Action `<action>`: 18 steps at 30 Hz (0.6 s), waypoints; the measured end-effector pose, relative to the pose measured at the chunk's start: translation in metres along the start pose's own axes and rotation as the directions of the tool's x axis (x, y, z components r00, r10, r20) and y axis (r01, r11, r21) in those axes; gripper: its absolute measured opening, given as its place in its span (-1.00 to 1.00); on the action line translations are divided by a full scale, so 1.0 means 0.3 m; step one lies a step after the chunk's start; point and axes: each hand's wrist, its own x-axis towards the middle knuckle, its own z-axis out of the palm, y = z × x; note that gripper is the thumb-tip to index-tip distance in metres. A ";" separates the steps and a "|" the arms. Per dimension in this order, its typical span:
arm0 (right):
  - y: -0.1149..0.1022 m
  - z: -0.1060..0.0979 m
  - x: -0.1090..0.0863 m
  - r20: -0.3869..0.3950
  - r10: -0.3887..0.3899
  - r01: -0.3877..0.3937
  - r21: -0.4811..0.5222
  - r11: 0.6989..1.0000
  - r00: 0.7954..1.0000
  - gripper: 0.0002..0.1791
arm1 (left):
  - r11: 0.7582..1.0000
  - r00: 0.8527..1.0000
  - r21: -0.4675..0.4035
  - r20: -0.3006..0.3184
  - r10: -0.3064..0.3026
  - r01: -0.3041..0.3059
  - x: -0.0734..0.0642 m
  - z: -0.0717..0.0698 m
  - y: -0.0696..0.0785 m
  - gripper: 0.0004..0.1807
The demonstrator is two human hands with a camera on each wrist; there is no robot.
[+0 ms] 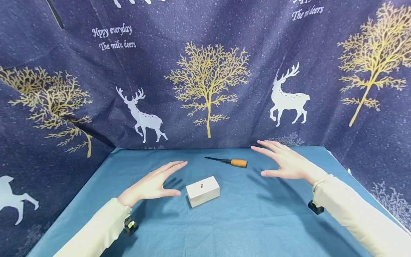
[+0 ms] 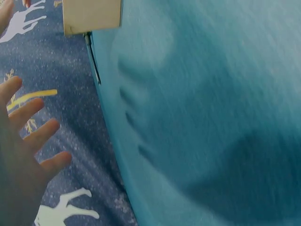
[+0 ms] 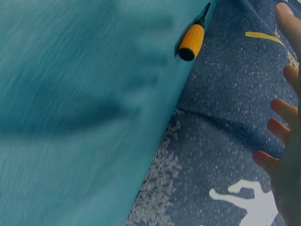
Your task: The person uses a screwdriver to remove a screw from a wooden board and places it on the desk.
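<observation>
A white rectangular block (image 1: 203, 191) with a small metal screw or bolt on its top sits on the blue cloth, near the middle. Behind it lies a screwdriver (image 1: 238, 162) with an orange handle and a dark shaft pointing left. My left hand (image 1: 154, 181) hovers to the left of the block, fingers straight and thumb apart, touching nothing. On the other side, my right hand (image 1: 285, 160) is held in the air to the right of the screwdriver, its fingers spread and holding nothing. The right wrist view shows the orange handle (image 3: 192, 42) apart from the fingers.
Blue cloth (image 1: 244, 221) covers the table. A dark blue curtain (image 1: 231, 117) with deer and golden trees hangs along the back and sides. Each wrist carries a small black camera, such as the left one (image 1: 130, 225).
</observation>
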 end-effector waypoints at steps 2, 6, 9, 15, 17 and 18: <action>-0.007 0.010 0.020 0.014 -0.012 0.012 -0.002 1.000 1.000 -0.08 | 1.000 1.000 -0.017 0.007 -0.006 0.007 0.003 0.009 0.011 0.04; -0.016 0.033 0.058 0.036 -0.028 0.028 0.001 1.000 0.999 -0.10 | 0.998 1.000 -0.059 0.019 -0.020 0.021 0.009 0.028 0.033 0.04; -0.021 0.048 0.087 0.045 -0.034 0.034 0.011 0.999 0.998 -0.09 | 0.995 1.000 -0.094 0.022 -0.017 0.019 0.016 0.040 0.045 0.04; -0.031 0.065 0.144 0.049 -0.054 0.052 0.048 0.997 0.997 -0.10 | 0.984 1.000 -0.178 0.018 0.002 0.001 0.033 0.056 0.066 0.04; -0.033 0.066 0.161 0.055 -0.055 0.052 0.060 0.997 0.997 -0.10 | 0.981 1.000 -0.195 0.012 0.000 0.003 0.037 0.057 0.073 0.03; -0.033 0.068 0.169 0.058 -0.054 0.050 0.063 0.997 0.997 -0.10 | 0.979 1.000 -0.202 0.009 -0.003 0.004 0.039 0.058 0.077 0.03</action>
